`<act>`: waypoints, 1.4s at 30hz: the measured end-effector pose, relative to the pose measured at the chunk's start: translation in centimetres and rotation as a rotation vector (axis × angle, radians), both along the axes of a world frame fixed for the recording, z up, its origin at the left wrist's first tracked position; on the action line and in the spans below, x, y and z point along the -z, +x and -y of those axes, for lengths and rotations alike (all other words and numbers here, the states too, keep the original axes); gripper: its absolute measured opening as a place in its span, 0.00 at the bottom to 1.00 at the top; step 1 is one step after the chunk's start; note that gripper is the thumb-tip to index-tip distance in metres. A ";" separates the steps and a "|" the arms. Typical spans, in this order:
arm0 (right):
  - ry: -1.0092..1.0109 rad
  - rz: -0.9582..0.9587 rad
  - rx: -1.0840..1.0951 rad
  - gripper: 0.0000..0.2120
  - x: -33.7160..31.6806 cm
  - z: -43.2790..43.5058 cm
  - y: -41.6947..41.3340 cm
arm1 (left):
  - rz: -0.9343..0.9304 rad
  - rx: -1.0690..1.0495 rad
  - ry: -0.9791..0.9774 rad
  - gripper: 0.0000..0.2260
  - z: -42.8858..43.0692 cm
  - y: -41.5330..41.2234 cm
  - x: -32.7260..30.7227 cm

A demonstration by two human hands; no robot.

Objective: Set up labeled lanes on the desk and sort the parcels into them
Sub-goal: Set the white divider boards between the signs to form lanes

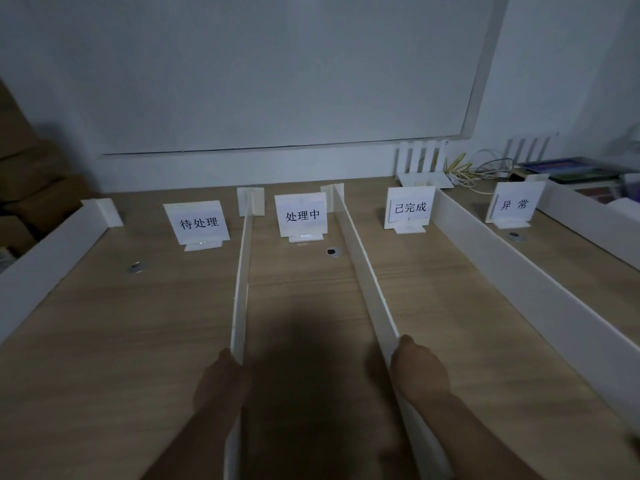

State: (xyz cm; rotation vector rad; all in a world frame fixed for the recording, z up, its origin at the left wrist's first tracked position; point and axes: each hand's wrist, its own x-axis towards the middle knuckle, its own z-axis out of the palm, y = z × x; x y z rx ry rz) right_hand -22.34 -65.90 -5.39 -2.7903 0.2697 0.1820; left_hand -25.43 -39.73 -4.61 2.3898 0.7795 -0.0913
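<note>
Head view of a dim wooden counter (138,341), where a person's left hand (221,379) grips the near part of a thin white left-centre divider (240,289). The right hand (419,368) grips the right-centre divider (363,278) beside it. The fingers of both hands are clamped on the upright strips, and most of them are hidden behind the boards. Both strips run from near to far and end at small white end blocks. A left wall board (52,258) stands on the left, and a taller board (519,289) and an outer right board (588,220) stand on the right, so that together the five mark out four lanes. At the far end of each lane stands a white sign, from left to right 待处理 sign (199,221), 处理中 sign (302,214), 已完成 sign (410,206) and 异常 sign (515,203). Small metal discs lie on the counter in three of the lanes, one near the left sign (135,267), one in the middle lane (334,251) and one on the right (516,236). Against the far wall are a whiteboard (277,64), a small white picket fence (420,157) and a tangle of cables (460,168).
</note>
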 end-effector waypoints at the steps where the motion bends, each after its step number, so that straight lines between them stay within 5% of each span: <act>1: -0.003 -0.001 -0.008 0.12 0.0 0.1 0.0 | 0.006 0.001 -0.004 0.15 -0.1 -0.1 -0.1; 29: 0.007 0.025 0.061 0.12 0.3 0.5 -0.8 | 0.022 0.000 -0.005 0.16 -2.9 -1.2 -0.4; 33: 0.001 0.030 0.062 0.11 0.5 0.6 -1.0 | 0.016 0.006 -0.029 0.24 -2.9 -1.3 -0.6; 42: 0.007 0.020 0.058 0.11 0.4 0.6 -1.0 | 0.002 0.024 0.047 0.12 -4.0 -1.1 0.0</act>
